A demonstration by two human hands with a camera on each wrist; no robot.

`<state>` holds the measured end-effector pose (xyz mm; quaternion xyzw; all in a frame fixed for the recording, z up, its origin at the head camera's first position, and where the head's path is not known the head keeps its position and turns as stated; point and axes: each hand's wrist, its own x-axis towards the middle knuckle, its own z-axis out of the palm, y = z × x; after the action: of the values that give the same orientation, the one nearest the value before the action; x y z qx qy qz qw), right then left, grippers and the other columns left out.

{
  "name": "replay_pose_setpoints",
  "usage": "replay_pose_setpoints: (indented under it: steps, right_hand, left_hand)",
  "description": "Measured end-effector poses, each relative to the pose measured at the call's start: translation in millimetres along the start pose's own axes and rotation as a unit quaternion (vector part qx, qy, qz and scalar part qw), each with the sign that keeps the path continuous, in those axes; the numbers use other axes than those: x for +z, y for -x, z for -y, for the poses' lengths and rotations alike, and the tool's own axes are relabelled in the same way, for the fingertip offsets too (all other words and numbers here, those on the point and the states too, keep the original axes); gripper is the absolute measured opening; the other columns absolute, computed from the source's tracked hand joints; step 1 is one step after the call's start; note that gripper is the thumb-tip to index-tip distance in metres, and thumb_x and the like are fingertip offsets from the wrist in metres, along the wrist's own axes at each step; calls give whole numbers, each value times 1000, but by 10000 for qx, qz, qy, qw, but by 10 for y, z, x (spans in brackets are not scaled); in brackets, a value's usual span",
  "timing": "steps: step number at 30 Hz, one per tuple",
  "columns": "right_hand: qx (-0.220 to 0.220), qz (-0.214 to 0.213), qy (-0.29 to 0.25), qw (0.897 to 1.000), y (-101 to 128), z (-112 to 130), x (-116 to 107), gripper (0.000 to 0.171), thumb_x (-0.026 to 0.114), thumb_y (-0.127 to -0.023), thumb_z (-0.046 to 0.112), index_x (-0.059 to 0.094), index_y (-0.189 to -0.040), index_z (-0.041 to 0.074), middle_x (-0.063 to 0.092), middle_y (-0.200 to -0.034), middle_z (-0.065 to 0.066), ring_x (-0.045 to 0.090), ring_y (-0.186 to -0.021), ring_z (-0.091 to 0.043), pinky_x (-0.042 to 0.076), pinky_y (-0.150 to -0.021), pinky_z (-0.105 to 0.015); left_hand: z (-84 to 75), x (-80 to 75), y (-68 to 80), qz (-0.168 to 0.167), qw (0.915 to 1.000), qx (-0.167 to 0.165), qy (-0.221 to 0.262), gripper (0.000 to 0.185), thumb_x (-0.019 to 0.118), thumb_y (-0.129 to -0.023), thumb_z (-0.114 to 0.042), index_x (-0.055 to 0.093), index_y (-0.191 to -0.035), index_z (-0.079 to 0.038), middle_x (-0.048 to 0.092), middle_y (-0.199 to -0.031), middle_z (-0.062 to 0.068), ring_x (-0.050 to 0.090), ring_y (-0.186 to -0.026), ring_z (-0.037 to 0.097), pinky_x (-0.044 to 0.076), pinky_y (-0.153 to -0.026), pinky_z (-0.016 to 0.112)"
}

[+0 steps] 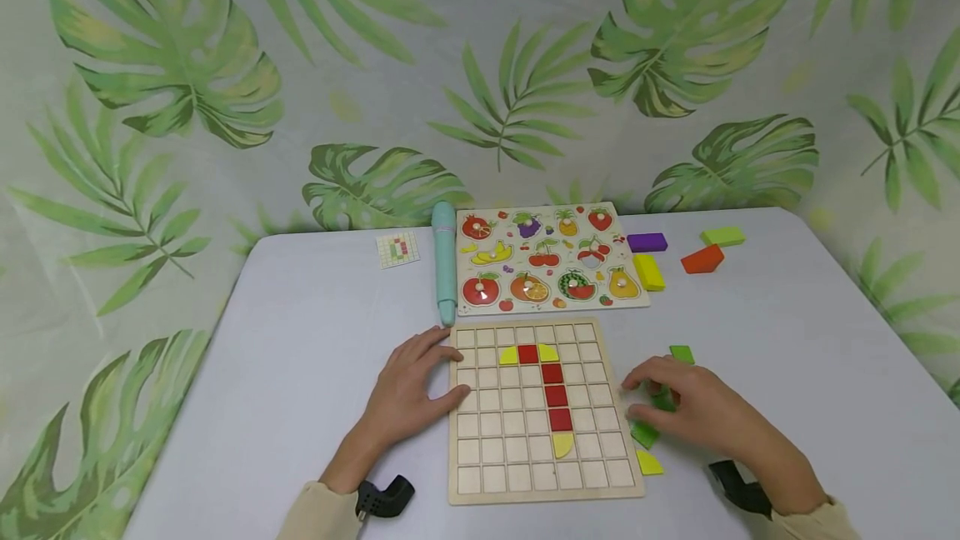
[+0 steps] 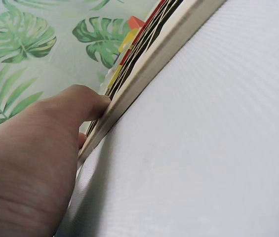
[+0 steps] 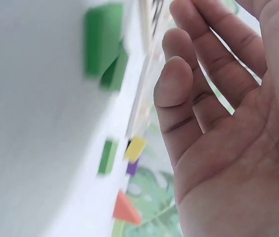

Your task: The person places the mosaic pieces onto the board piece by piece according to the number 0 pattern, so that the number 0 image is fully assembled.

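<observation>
My left hand rests on the left edge of a wooden grid board, thumb and fingertips over the rim. In the left wrist view the thumb lies against the board's side. Red square tiles and yellow rounded tiles lie in the grid in a hooked line. Beside the board's right edge, my right hand hovers over several green tiles, partly hiding them. The right wrist view shows its palm with loosely bent fingers and nothing held. A yellow tile lies below.
Behind the board lie a fruit puzzle, a teal pen-shaped stick and a small pattern card. Purple, yellow, red-orange and lime blocks stand at the back right. A leaf-print cloth hangs behind the table.
</observation>
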<state>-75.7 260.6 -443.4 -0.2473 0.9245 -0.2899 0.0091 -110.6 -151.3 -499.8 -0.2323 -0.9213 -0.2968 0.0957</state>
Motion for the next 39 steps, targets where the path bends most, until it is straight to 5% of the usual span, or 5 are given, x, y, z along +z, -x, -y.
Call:
replay_pose_setpoints:
  steps: [8,17,29,39]
  right_hand:
    - [-83,-404,385,9984,168,-235,-66,39,90,-78,14,72,-111,24,68,-99,16,51,-82,-2,45,-62,-19]
    - [89,-381,508,9979,195,-370,-95,40,87,-80,10,72,-114,23,69,-105,12,52,-85,-2,48,-64,-20]
    - [79,-92,495,9987,103,-364,-90,38,82,-83,2,73,-114,22,68,-112,9,55,-90,-3,54,-74,-24]
    - [274,-152,563,9979,67,-269,-88,33,84,-84,11,74,-113,22,64,-103,14,52,-84,-3,50,-66,-22]
  left_hand:
    - [-22,-9,-5,53,10000,-50,25,38,81,-86,-42,69,-116,-22,53,-154,6,46,-146,26,36,-118,55]
    - [-22,-15,2,59,9999,-60,73,39,81,-86,-41,69,-117,-21,53,-154,7,46,-145,27,36,-118,56]
    - [-5,5,0,-66,10000,67,30,39,82,-85,-40,69,-116,-21,54,-153,7,47,-145,27,37,-118,56]
    - [-22,-5,-3,95,9999,-124,30,38,81,-86,-42,69,-116,-23,53,-154,5,46,-145,26,36,-119,55]
